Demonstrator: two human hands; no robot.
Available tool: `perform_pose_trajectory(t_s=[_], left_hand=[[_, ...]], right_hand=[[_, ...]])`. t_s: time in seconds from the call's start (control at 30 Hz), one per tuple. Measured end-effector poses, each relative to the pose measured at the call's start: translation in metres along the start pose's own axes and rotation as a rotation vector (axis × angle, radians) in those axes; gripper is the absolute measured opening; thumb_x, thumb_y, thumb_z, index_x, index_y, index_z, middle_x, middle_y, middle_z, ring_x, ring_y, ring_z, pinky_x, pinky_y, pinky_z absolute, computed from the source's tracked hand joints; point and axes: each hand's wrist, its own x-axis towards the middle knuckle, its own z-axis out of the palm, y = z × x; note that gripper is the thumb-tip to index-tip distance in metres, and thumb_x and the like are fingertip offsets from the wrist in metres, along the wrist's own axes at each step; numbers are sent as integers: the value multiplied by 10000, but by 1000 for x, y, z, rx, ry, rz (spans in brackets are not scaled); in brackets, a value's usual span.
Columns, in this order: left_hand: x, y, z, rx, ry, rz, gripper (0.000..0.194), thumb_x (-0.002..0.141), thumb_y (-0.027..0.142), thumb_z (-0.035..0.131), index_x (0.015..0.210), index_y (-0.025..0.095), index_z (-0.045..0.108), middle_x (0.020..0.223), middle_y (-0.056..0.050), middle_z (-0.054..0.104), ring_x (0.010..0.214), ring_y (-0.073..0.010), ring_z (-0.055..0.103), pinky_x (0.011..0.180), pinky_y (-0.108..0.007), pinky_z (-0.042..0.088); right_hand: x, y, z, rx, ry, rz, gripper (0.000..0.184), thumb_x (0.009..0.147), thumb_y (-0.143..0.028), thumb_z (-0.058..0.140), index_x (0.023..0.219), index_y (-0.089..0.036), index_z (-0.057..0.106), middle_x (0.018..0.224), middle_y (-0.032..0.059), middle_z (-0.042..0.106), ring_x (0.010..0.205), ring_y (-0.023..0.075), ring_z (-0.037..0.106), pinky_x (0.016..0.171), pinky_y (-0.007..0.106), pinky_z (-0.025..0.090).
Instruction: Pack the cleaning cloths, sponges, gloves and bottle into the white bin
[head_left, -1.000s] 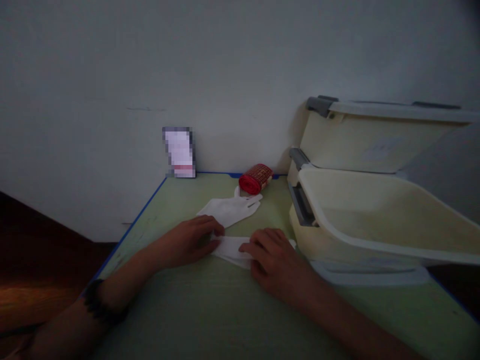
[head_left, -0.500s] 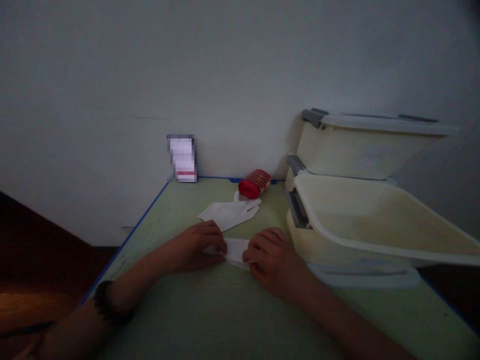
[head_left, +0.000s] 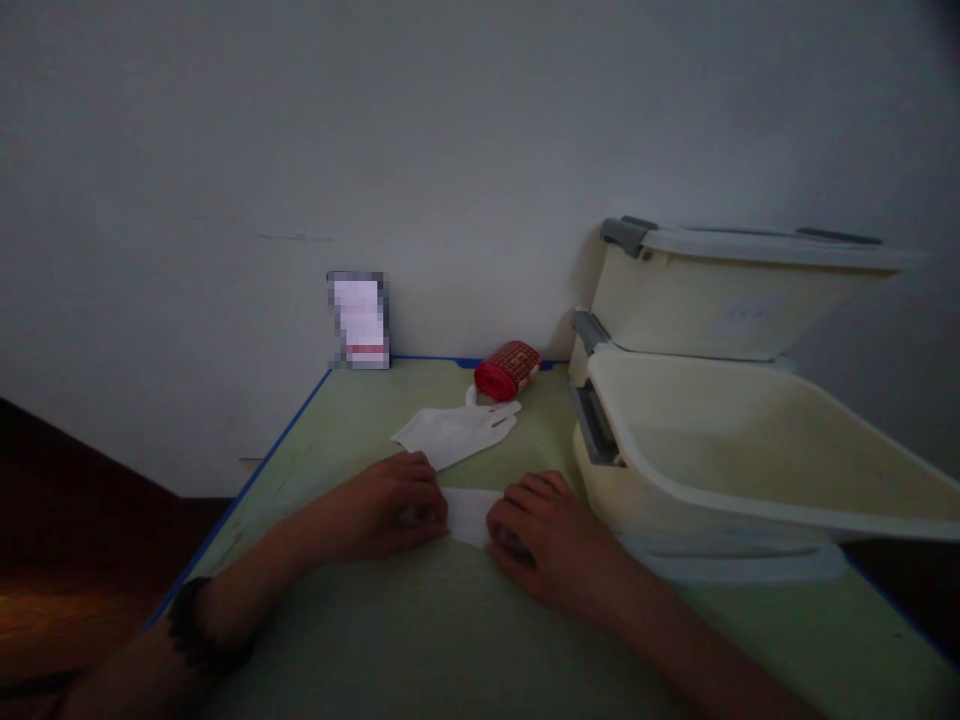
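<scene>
Between my two hands lies a narrow folded white cloth-like piece (head_left: 467, 515) on the green tabletop (head_left: 390, 640). My left hand (head_left: 401, 505) pinches its left end, with the fingers curled over it. At the other end, the bent fingers and thumb of my right hand (head_left: 532, 530) close on the piece. Just beyond them a second flat white piece (head_left: 454, 432) rests, pointed at the left, with a slit and a narrow loop toward the right; I cannot tell its exact kind. A red patterned roll (head_left: 508, 371) touches or nearly touches its far edge.
A large cream plastic storage bin (head_left: 630, 480) with grey latches stands on the right, its front opening wide. Another bin (head_left: 690, 300) is behind it. A phone (head_left: 361, 320) with a lit, blurred screen leans on the wall at the table's far left corner.
The white piece now lies flatter and straighter between my hands; before, its lower layer was loose and sagging. Both hands remain at its ends. The view has shifted slightly.
</scene>
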Motion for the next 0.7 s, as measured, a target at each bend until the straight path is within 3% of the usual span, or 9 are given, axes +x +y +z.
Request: perform_pose_trajectory(t_s=[0.2, 0.3, 0.4, 0.53, 0.7], left_hand=[[2, -4, 7, 31, 97, -114, 155, 832, 262, 468, 889, 192, 595, 875, -46, 562, 828, -171, 518, 752, -291, 399], [2, -7, 9, 49, 110, -179, 201, 801, 299, 506, 967, 203, 566, 954, -52, 534, 865, -188, 512, 756, -306, 404], [3, -6, 10, 64, 95, -212, 183, 796, 336, 503, 885, 185, 555, 915, -49, 524, 840, -188, 497, 738, -310, 406], [4, -4, 10, 54, 97, -192, 151, 794, 320, 503, 794, 170, 525, 860, -45, 520, 835, -187, 472, 744, -313, 398], [4, -3, 9, -58, 149, -198, 125, 812, 293, 471, 810, 179, 524, 848, -38, 546, 840, -182, 485, 771, -325, 403]], right_hand=[[-1, 1, -1, -85, 15, 54, 40, 779, -185, 520, 782, -171, 557, 797, 30, 568, 793, 170, 492, 762, 338, 368], [1, 1, 0, -61, 114, 76, 121, 834, -206, 459, 795, -166, 567, 839, 53, 555, 818, 178, 493, 773, 351, 390], [3, 3, 5, -31, 240, 147, 172, 862, -215, 422, 948, -149, 555, 1000, 94, 543, 948, 212, 469, 827, 379, 394], [4, 7, 13, -28, 231, 163, 234, 852, -213, 438, 1063, -154, 520, 1104, 100, 526, 1043, 235, 434, 888, 412, 365], [5, 6, 11, 93, 179, 217, 76, 752, -168, 520, 828, -174, 525, 854, 52, 569, 861, 203, 495, 776, 363, 394]])
